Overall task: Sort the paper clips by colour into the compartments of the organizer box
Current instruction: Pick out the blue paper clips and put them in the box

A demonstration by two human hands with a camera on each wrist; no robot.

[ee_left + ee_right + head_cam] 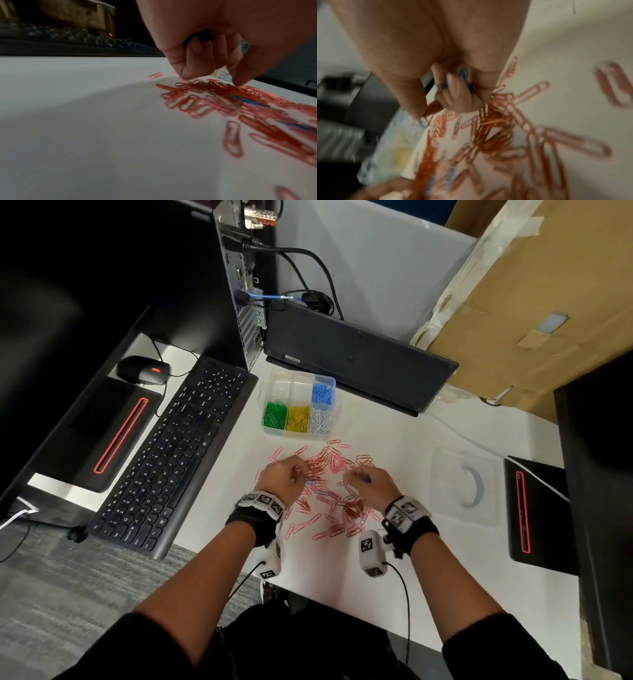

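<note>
A clear organizer box (337,397) stands behind a spread of red and pink paper clips (337,463) on the white desk. Its compartments hold green (274,414), yellow (297,418), white (320,420) and blue clips (322,393); two back ones look empty. My left hand (296,474) is over the left of the spread, fingers curled round a blue clip (195,37), fingertips (187,75) touching red clips. My right hand (356,477) is over the right part, gripping blue clips (464,75) in its curled fingers. Other blue clips (247,100) lie among the red ones.
The box's clear lid (466,484) lies on the desk to the right. A black keyboard (171,453) sits left, a computer tower (239,285) and a dark flat device (359,357) behind the box, a cardboard box (534,302) at back right.
</note>
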